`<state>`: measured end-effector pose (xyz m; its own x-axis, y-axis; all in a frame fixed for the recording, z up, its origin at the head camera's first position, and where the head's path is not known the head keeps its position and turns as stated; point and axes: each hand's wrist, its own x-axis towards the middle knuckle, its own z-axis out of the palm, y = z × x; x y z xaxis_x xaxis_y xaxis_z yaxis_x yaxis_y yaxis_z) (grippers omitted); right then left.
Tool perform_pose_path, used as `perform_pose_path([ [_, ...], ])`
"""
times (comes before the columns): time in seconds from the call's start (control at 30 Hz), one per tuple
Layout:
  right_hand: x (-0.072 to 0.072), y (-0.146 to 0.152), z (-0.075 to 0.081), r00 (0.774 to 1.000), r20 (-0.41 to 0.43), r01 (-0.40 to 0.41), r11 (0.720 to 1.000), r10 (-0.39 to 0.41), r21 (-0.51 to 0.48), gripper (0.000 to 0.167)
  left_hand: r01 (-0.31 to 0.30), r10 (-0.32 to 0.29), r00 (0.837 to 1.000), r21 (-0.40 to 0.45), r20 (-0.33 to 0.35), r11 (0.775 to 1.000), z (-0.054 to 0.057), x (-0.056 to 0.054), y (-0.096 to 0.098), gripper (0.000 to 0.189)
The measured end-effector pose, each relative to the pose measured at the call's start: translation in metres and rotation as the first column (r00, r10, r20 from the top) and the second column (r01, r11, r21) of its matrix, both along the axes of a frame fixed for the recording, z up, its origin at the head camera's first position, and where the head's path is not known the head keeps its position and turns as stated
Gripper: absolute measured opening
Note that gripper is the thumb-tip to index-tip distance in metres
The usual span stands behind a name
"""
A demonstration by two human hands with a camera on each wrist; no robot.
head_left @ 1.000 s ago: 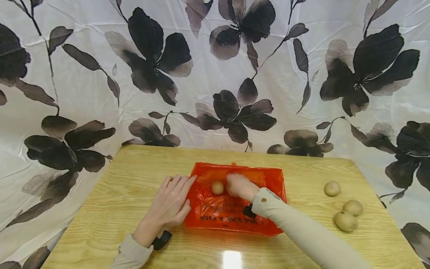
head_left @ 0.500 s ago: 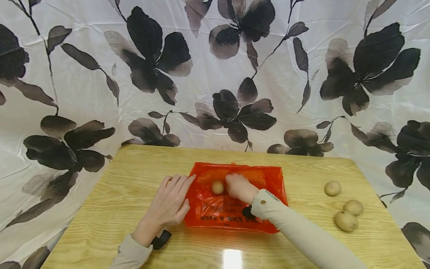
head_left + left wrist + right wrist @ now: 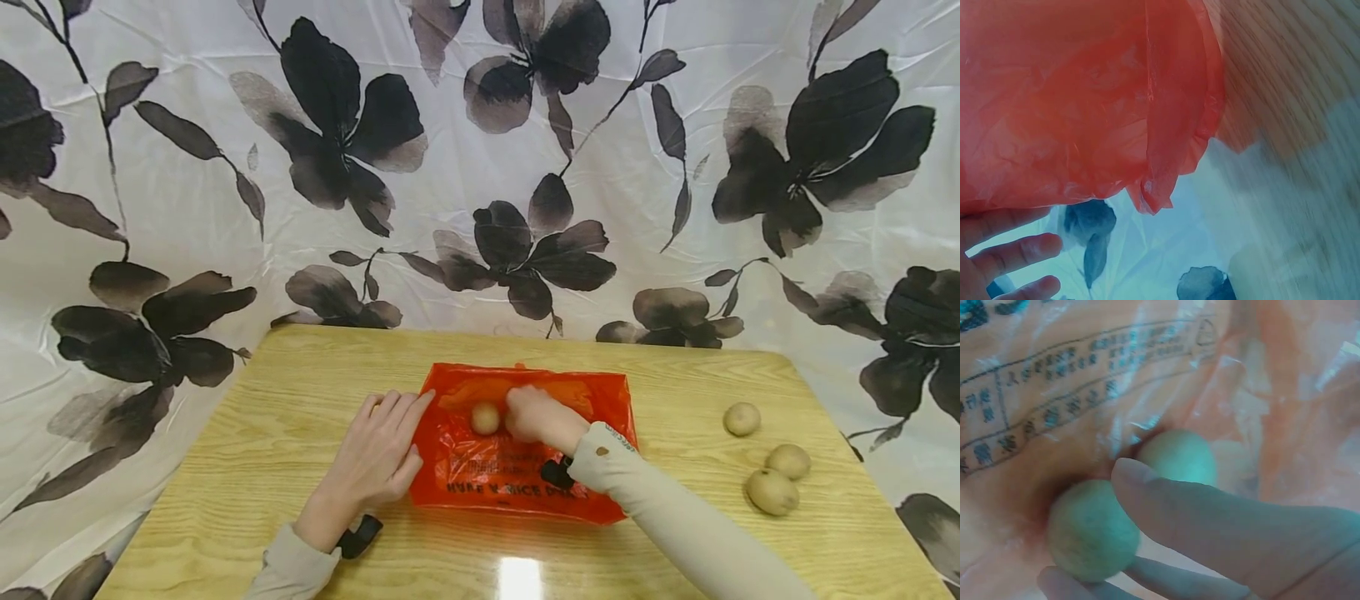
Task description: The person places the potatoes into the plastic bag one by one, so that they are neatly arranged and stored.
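Observation:
A red plastic bag [image 3: 517, 493] printed with dark lettering lies flat on the table. At its left edge rests my left hand [image 3: 371, 454], index fingertip on the film and thumb spread apart. The left wrist view shows its fingers [image 3: 1019, 250] extended beside the bag's crinkled edge. My right hand [image 3: 543, 419] reaches over the bag. In the right wrist view, its thumb and fingers curl round a round tan potato [image 3: 1092, 532], which the hand hides in the head view. A second potato [image 3: 485, 418] sits just left of that hand, within the red film.
Several more potatoes are in view: one potato [image 3: 742, 419] lies alone on the right side of the wooden table [image 3: 300, 367], with two touching potatoes [image 3: 772, 492] nearer the front. A white cloth [image 3: 420, 208] with dark flowers hangs behind the table.
My right hand makes only slight shifts over the bag, and the bag's front edge moves a little. The left hand and the loose potatoes stay in place.

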<state>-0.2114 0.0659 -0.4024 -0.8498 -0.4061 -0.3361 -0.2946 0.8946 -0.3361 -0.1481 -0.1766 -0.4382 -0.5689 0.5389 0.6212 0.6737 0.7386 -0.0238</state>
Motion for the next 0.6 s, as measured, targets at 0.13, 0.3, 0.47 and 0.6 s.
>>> perform_pose_path([
  [0.13,0.002,0.003,0.007,1.0,0.008,0.017,1.0,-0.017,-0.018,0.013,-0.004,0.004,1.0,-0.006,0.007,1.0,-0.001,0.0,-0.001,0.063],
  [0.3,0.004,0.01,0.017,1.0,0.017,0.002,0.999,-0.001,-0.051,0.012,-0.004,0.004,1.0,-0.009,0.003,1.0,-0.001,-0.001,-0.001,0.063],
  [0.47,0.009,0.016,0.028,0.999,0.004,-0.032,0.996,0.032,-0.079,0.008,-0.008,0.008,1.0,-0.013,0.002,1.0,0.0,-0.003,-0.001,0.063],
  [0.6,0.017,0.023,0.038,0.998,-0.016,-0.068,0.99,0.066,-0.126,0.018,-0.013,0.013,1.0,-0.017,0.002,1.0,0.001,-0.003,-0.001,0.064],
])
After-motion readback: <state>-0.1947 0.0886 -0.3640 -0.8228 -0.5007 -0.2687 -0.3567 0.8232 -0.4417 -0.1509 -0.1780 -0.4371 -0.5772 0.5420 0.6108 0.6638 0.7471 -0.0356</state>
